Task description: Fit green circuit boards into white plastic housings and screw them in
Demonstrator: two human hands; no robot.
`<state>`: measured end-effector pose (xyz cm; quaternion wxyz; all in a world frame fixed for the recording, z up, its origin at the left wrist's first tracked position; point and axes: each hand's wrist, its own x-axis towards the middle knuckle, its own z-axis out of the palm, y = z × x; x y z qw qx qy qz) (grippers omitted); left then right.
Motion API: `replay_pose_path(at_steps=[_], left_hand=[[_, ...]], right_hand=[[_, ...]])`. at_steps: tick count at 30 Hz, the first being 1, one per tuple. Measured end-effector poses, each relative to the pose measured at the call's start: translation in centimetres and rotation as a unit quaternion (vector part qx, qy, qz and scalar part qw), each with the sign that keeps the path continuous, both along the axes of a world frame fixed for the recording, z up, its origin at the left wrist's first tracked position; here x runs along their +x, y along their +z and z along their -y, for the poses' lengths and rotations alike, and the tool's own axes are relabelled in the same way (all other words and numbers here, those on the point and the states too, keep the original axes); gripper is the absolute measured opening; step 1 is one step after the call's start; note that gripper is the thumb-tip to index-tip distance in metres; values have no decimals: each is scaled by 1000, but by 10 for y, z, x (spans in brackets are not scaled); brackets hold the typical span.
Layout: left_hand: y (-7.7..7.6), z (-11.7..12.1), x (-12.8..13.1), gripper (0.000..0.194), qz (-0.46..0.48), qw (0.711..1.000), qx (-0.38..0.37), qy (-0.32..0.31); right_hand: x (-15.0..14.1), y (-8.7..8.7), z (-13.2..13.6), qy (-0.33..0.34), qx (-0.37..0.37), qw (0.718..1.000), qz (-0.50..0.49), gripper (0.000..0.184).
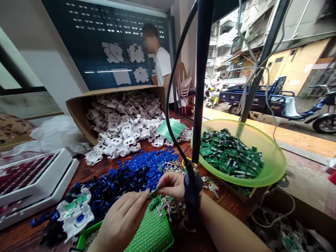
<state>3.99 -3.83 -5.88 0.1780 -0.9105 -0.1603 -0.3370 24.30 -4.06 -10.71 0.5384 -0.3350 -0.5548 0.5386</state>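
Observation:
My right hand pinches a small green circuit board between thumb and fingers. My left hand meets it from the other side, its fingers together and their tips closed on the board's edge; its thumb is hidden. Just below lies another small green board with a pale connector, on top of a green perforated basket. Small white parts with wires lie beside the basket, under my right wrist. Blue round caps and dark blue plastic pieces are heaped just beyond my hands.
A cardboard box on its side spills white plastic shells. Right of a black upright post with a cable stands a yellow-green basin of circuit boards. White foam trays are stacked left. A person is behind the box.

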Motion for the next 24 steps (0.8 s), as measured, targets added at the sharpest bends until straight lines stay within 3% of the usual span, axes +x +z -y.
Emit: replay_pose_path(at_steps=[11,14,16,19,23,24], left_hand=[[-3,9,18,17,109,980,-152,63],[0,15,23,20,108,973,-180,93],[3,20,20,31,88,967,-203,126],[11,27,-4,56,54,941,-272,194],[13,34,-70,38,95,891,-316,311],[12,34,-89,34,109,878,-317,342]], right_hand=[[3,-8,-5,-35,0,999,-15,29],[8,-6,-5,-61,-1,998,-3,30],[16,-2,-5,-101,4,995,7,29],[33,1,-7,-180,18,983,17,31],[50,1,3,-251,47,966,28,40],[50,2,9,-302,62,950,43,39]])
